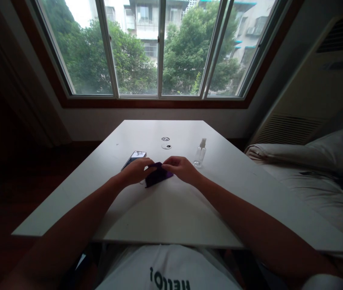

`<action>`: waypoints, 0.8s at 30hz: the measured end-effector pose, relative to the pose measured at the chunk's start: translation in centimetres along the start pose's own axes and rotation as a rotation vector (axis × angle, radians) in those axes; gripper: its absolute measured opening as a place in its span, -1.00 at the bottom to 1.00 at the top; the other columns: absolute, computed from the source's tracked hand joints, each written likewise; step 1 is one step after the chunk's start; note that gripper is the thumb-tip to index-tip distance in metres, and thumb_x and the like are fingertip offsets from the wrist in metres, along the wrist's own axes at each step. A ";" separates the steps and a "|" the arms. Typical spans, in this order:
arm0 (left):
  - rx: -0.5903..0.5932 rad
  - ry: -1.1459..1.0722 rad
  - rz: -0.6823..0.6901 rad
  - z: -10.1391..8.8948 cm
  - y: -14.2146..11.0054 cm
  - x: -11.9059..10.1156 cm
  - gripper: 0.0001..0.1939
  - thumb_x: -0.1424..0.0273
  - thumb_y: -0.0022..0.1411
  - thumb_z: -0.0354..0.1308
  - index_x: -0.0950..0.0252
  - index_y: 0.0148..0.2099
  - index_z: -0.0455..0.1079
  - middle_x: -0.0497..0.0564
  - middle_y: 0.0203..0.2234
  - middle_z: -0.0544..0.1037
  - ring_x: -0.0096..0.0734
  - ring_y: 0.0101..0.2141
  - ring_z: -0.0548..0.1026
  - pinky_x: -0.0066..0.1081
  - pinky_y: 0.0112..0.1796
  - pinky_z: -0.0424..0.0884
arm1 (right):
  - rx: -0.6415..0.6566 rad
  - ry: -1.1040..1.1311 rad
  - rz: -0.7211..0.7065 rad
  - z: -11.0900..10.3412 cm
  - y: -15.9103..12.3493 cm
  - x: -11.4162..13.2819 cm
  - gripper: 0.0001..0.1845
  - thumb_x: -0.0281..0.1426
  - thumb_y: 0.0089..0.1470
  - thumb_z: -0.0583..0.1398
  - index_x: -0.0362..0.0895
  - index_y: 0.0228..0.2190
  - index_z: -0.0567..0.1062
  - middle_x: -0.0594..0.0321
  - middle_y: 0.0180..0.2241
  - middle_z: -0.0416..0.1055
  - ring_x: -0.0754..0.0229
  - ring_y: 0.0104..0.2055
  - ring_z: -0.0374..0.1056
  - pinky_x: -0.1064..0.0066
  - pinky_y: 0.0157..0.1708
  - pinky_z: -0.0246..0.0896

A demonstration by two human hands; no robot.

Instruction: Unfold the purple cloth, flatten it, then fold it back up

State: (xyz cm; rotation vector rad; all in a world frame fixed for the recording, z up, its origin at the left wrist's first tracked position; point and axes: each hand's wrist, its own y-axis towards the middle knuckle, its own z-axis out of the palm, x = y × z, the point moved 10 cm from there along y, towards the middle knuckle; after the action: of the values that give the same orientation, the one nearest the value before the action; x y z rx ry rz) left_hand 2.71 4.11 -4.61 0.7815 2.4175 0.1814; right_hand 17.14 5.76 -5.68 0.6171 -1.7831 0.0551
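A small dark purple cloth (157,176) lies on the white table (171,209), folded into a flat wedge. My left hand (137,170) pinches its left upper edge with curled fingers. My right hand (182,168) grips its right upper edge, fingers closed on the fabric. Both forearms reach in from the near edge of the table. A dark smartphone (134,158) lies face up just behind my left hand. A small clear spray bottle (201,153) stands upright to the right of my right hand.
A round cable hole with its loose cover (166,143) sits in the table behind the cloth. A wide window (159,48) fills the far wall. A bed with white bedding (313,177) runs along the right side.
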 end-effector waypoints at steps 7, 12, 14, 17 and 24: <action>-0.060 -0.506 -0.150 -2.1 -0.4 0.9 -0.62 0.08 0.21 0.21 0.33 -0.19 0.52 0.03 -0.39 0.54 -0.35 -0.37 0.46 -0.38 -0.33 0.37 | -0.030 0.375 0.124 -1.5 -0.2 1.4 -0.66 -0.17 -0.05 0.40 -0.16 -0.36 0.52 0.36 -0.53 0.35 0.40 -0.59 0.17 0.53 -0.62 0.03; -0.027 -0.649 -0.275 -1.8 -0.4 1.9 -0.58 0.05 0.13 0.30 0.34 -0.23 0.53 -0.04 -0.58 0.42 -0.51 -0.55 0.33 -0.49 -0.52 0.22 | 0.034 0.328 0.161 -1.9 0.0 1.5 -0.61 -0.13 -0.03 0.40 -0.17 -0.30 0.50 0.39 -0.63 0.31 0.39 -0.68 0.18 0.56 -0.73 -0.07; -0.122 -0.656 -0.343 -1.8 -0.2 3.0 -0.55 0.03 0.12 0.29 0.35 -0.18 0.55 -0.06 -0.62 0.40 -0.53 -0.60 0.29 -0.49 -0.57 0.19 | -0.062 0.268 0.115 -2.8 0.5 1.2 -0.57 -0.12 -0.06 0.41 -0.18 -0.29 0.51 0.31 -0.58 0.40 0.31 -0.62 0.32 0.56 -0.74 -0.03; -0.328 -0.688 -0.300 -2.9 0.2 3.3 -0.57 0.09 0.10 0.33 0.35 -0.15 0.56 0.04 -0.46 0.55 -0.44 -0.47 0.45 -0.43 -0.41 0.38 | -0.195 0.264 0.001 -3.8 1.0 1.4 -0.59 -0.16 -0.09 0.43 -0.18 -0.31 0.50 0.17 -0.41 0.51 0.15 -0.39 0.48 0.52 -0.65 0.19; -0.190 -0.329 -0.075 -4.0 -0.4 0.3 -0.65 0.12 0.22 0.24 0.29 -0.13 0.58 0.07 -0.26 0.61 -0.32 -0.28 0.52 -0.39 -0.25 0.40 | -0.026 0.046 -0.092 -3.8 0.3 2.6 -0.63 -0.25 -0.05 0.39 -0.15 -0.20 0.54 0.21 -0.31 0.50 0.26 -0.37 0.36 0.46 -0.49 0.25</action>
State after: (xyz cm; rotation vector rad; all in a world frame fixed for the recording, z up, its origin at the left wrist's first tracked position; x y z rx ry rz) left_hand -0.02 4.18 -1.60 0.5828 2.0796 0.2300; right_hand 19.88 6.36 -2.09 0.6734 -1.7066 -0.0167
